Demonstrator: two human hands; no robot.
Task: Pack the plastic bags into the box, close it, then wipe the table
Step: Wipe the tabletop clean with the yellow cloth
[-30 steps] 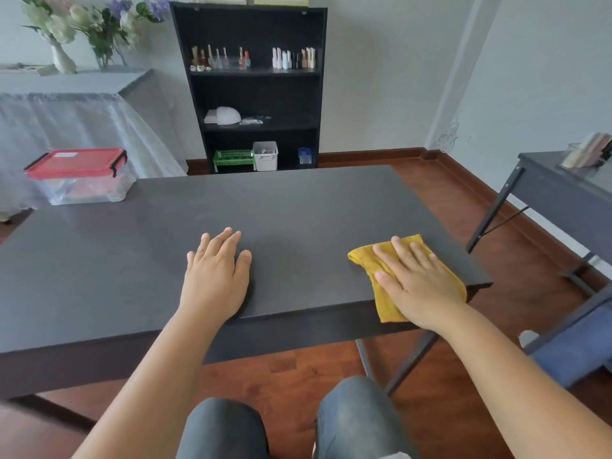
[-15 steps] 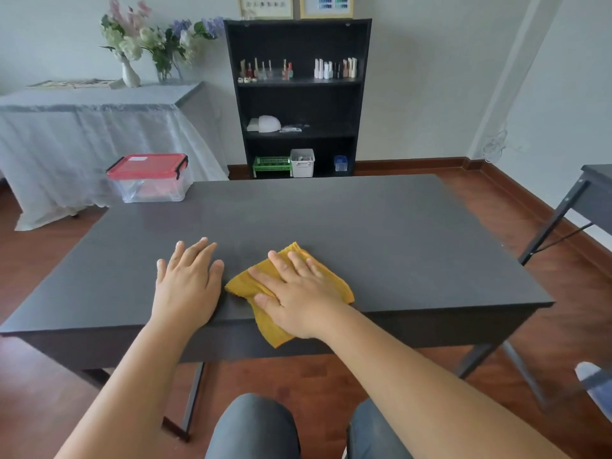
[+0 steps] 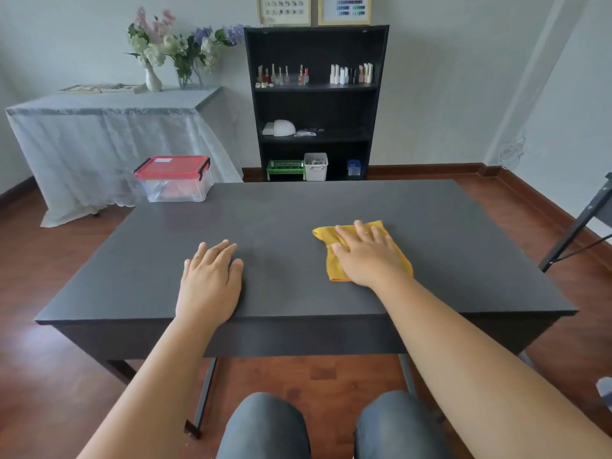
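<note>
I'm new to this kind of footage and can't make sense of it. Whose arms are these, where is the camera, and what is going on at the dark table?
There is no machine here. The picture comes from one wide-angle camera worn on a person's head, looking forward and down, so the two bare arms and the knees at the bottom are the wearer's own. The person sits at a dark table. The left hand rests flat on the tabletop with straight fingers and holds nothing. The right hand presses flat on a yellow cloth, which lies on the table; this fits the wiping step. At the table's far left corner stands a clear plastic box with its red lid on. Something reddish shows inside it, too blurred to name. Behind are a black shelf and a draped side table with flowers.
</note>
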